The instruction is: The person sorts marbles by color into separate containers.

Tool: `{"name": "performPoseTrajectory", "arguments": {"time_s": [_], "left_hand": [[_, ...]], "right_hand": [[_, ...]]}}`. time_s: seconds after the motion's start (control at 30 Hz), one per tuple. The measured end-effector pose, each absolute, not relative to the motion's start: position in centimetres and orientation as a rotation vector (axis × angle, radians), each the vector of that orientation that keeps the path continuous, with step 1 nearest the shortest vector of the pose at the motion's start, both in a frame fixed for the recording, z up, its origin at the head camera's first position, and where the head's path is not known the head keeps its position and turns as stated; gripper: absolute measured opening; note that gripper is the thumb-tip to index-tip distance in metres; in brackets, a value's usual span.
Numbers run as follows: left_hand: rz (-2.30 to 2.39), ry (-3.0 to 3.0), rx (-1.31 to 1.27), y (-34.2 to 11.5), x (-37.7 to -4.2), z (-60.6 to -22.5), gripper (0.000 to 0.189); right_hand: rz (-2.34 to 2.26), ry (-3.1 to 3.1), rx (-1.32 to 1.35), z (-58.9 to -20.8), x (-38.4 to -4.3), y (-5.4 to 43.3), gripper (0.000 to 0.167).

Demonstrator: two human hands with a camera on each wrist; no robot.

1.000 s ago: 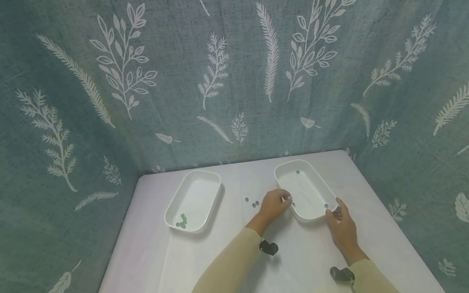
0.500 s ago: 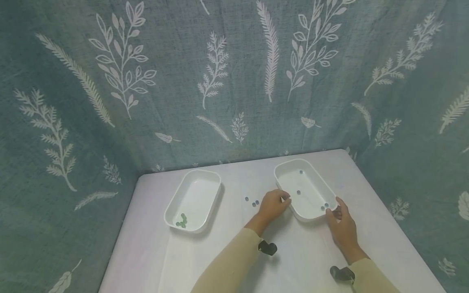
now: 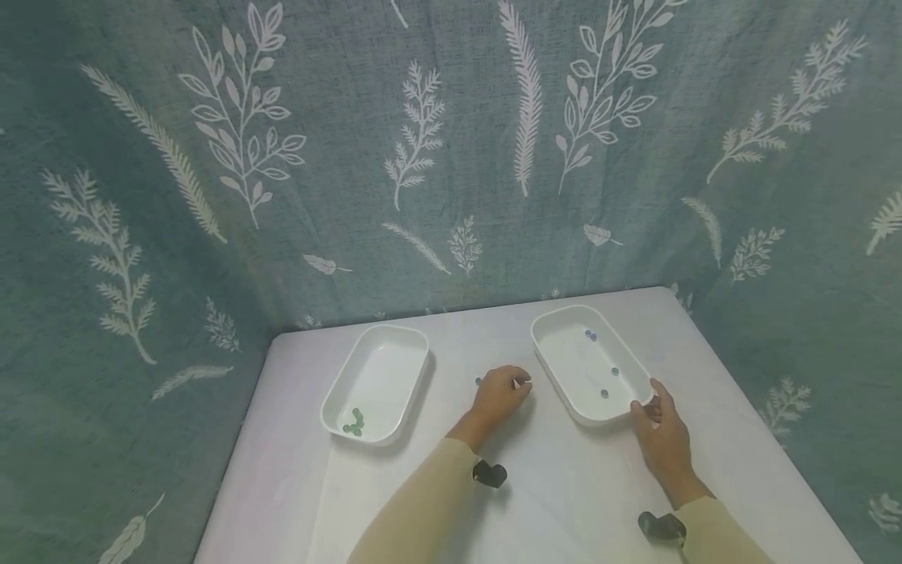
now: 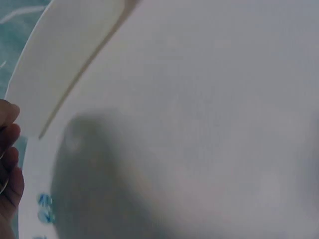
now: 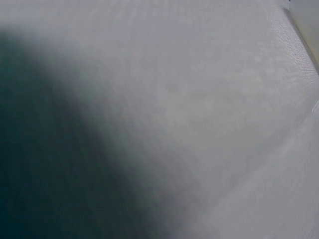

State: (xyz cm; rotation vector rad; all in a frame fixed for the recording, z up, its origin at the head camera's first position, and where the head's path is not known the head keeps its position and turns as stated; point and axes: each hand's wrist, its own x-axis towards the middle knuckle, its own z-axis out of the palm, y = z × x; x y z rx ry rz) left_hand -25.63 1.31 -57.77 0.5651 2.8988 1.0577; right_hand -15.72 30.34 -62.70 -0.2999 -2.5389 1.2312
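My right hand (image 3: 662,435) grips the near right corner of a white tray (image 3: 564,395) at the right, thumb at the rim. Several blue marbles (image 3: 615,371) lie apart on that tray's floor. Between the two trays my left hand (image 3: 499,395) hangs over the table, fingers loosely curled, with nothing showing in them. One blue marble (image 3: 478,381) shows just past its knuckles, and the hand hides others. In the left wrist view those curled fingers (image 4: 11,157) appear at the left edge, near swirled blue marbles (image 4: 46,215) on the cloth.
A second white tray (image 3: 405,427) stands at the left with several green marbles (image 3: 357,419) in its near end. White cloth covers the table (image 3: 564,501). A leaf-patterned green curtain (image 3: 479,157) hangs behind and at both sides.
My left hand has drawn away from the right tray's rim, moving left toward the loose marbles. Marbles in the right tray have rolled to new spots. The right hand keeps its grip.
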Motion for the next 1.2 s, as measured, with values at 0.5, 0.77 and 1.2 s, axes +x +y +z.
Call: {"name": "performPoseTrajectory", "arguments": {"time_s": [0.5,0.77,1.2], "left_hand": [[1.017,2.921,0.583,-2.8,-26.2,-57.7,0.02],[1.026,2.929,0.494,-5.1,-26.9,-58.0,0.02],[1.055,2.909,0.392,-7.2,-27.1,-59.5,0.021]], "right_hand": [[1.239,-2.536,-0.292,-62.3,-15.4,30.3,0.064],[1.244,-2.526,-0.288,-62.4,-15.3,30.3,0.064],[1.252,-2.529,-0.289,-62.8,-15.0,30.3,0.064]]}}
